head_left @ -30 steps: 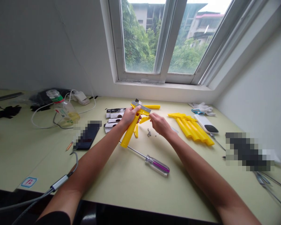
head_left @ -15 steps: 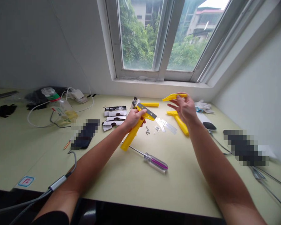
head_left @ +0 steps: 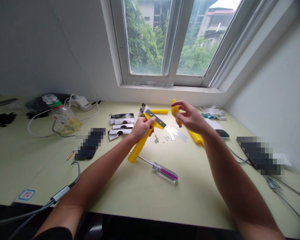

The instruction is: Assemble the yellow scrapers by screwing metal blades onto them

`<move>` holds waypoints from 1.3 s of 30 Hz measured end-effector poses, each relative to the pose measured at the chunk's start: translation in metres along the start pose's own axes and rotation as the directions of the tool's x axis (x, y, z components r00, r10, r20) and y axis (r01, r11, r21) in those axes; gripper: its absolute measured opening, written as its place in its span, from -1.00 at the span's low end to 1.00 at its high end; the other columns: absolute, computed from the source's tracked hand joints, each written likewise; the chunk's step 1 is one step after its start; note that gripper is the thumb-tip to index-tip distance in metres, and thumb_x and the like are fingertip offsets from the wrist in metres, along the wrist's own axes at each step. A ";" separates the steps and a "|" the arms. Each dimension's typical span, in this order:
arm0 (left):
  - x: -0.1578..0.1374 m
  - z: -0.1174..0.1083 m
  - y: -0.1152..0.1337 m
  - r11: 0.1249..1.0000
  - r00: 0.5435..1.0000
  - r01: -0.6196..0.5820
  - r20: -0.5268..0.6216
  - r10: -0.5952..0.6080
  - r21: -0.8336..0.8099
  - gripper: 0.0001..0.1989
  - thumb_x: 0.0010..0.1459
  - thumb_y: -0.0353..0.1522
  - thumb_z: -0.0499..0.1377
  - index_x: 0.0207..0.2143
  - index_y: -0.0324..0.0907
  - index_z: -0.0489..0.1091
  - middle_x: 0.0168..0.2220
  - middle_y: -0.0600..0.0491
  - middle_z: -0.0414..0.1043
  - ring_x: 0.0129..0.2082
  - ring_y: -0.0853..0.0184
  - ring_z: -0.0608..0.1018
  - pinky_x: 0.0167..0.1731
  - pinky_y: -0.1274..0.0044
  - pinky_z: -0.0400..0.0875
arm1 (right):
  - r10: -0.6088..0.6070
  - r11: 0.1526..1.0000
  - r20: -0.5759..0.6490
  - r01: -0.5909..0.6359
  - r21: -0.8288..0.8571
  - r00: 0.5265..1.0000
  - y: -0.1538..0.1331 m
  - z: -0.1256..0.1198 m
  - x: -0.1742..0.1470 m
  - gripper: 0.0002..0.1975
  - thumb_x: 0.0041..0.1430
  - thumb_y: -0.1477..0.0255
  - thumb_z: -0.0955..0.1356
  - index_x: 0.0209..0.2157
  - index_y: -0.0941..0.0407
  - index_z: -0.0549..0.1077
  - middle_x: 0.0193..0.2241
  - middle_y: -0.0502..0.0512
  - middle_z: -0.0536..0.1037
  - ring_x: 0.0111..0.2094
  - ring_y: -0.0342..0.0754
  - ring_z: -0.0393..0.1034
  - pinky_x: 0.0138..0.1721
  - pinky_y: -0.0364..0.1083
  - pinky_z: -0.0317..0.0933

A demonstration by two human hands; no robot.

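My left hand [head_left: 143, 128] is closed round a yellow scraper [head_left: 140, 146], thumb pressed on the metal blade [head_left: 158, 118] that lies on its head. The scraper's handle slants down toward me. To the right, my right hand [head_left: 187, 115] pinches a small yellow plastic scraper piece [head_left: 175, 110], now turned upright. Beneath that hand a second yellow scraper handle [head_left: 196, 137] rests on the table, its head hidden. Loose blades [head_left: 179, 134], small screws [head_left: 156, 139] and nuts [head_left: 167, 137] lie between the hands. A screwdriver [head_left: 165, 172] with a clear and purple grip lies in front.
Black-and-white blade boxes [head_left: 122, 119] stand left of my left hand. Behind it lies another yellow handle [head_left: 160, 111] by a small packet. A phone [head_left: 91, 143] and a bottle [head_left: 62, 111] are at left; white gloves [head_left: 213, 112] and a dark device [head_left: 260, 155] at right.
My right hand has moved left and slightly down, turning the yellow piece from lying level to upright. My left hand holds the scraper nearly still.
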State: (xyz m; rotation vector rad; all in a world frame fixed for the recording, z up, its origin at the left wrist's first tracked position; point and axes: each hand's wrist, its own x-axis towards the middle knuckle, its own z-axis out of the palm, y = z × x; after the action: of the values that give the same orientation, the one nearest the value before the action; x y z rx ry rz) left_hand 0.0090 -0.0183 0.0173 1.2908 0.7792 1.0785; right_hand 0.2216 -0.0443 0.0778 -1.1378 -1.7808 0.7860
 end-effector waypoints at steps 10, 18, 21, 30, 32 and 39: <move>-0.004 0.006 0.001 0.998 0.998 0.054 -0.044 -0.055 -0.044 -0.68 0.13 -0.22 0.21 -0.53 -0.22 0.22 -0.66 0.17 0.18 -0.74 0.49 0.34 -0.79 0.63 0.17 | -0.002 0.997 0.031 0.004 -0.074 1.000 -0.004 0.005 -0.001 -0.60 0.14 0.27 0.40 -0.01 0.14 0.43 -0.31 0.14 0.57 -0.36 -0.06 0.45 -0.40 -0.08 0.34; -0.002 0.009 -0.008 0.989 0.986 0.145 -0.083 -0.147 -0.023 -0.72 0.18 -0.28 0.14 -0.53 -0.23 0.23 -0.67 0.13 0.22 -0.75 0.47 0.34 -0.78 0.62 0.18 | 0.075 0.986 0.106 -0.058 -0.157 0.992 0.004 0.007 0.000 -0.65 0.14 0.32 0.38 -0.05 0.15 0.47 -0.36 0.12 0.57 -0.40 -0.07 0.47 -0.41 -0.07 0.38; -0.003 0.010 -0.009 0.984 0.980 0.179 -0.089 -0.179 -0.004 -0.72 0.20 -0.29 0.14 -0.52 -0.24 0.24 -0.66 0.12 0.23 -0.75 0.46 0.35 -0.77 0.62 0.18 | 0.102 0.987 0.121 -0.085 -0.139 0.987 0.005 0.007 0.000 -0.60 0.12 0.34 0.40 0.00 0.14 0.44 -0.33 0.11 0.55 -0.40 -0.08 0.49 -0.42 -0.09 0.38; -0.002 0.009 -0.022 0.973 0.970 0.231 -0.076 -0.231 -0.004 -0.75 0.20 -0.30 0.13 -0.48 -0.26 0.28 -0.66 0.10 0.26 -0.72 0.45 0.36 -0.76 0.62 0.20 | 0.173 0.982 0.150 -0.159 -0.100 0.973 0.010 0.009 0.004 -0.72 0.08 0.41 0.42 -0.15 0.19 0.52 -0.40 0.11 0.59 -0.44 -0.08 0.50 -0.39 -0.09 0.38; -0.002 0.010 -0.023 0.970 0.967 0.243 -0.079 -0.243 -0.006 -0.75 0.19 -0.29 0.14 -0.49 -0.26 0.27 -0.66 0.10 0.25 -0.72 0.45 0.36 -0.76 0.62 0.20 | 0.204 0.977 0.146 -0.192 -0.093 0.968 0.009 0.010 0.004 -0.75 0.08 0.45 0.42 -0.16 0.20 0.52 -0.40 0.10 0.59 -0.45 -0.09 0.50 -0.39 -0.11 0.37; -0.004 0.011 -0.022 0.965 0.964 0.258 -0.057 -0.260 -0.042 -0.71 0.16 -0.23 0.16 -0.48 -0.26 0.28 -0.66 0.10 0.24 -0.72 0.45 0.35 -0.76 0.62 0.16 | 0.256 0.966 0.140 -0.249 -0.068 0.956 0.008 0.015 0.004 -0.74 0.08 0.51 0.40 -0.14 0.23 0.52 -0.40 0.13 0.59 -0.45 -0.11 0.48 -0.40 -0.13 0.36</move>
State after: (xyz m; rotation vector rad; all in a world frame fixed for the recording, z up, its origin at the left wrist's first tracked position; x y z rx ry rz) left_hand 0.0222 -0.0245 -0.0027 1.0956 0.9447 0.9193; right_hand 0.2100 -0.0379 0.0654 -1.3905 -1.8051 1.0051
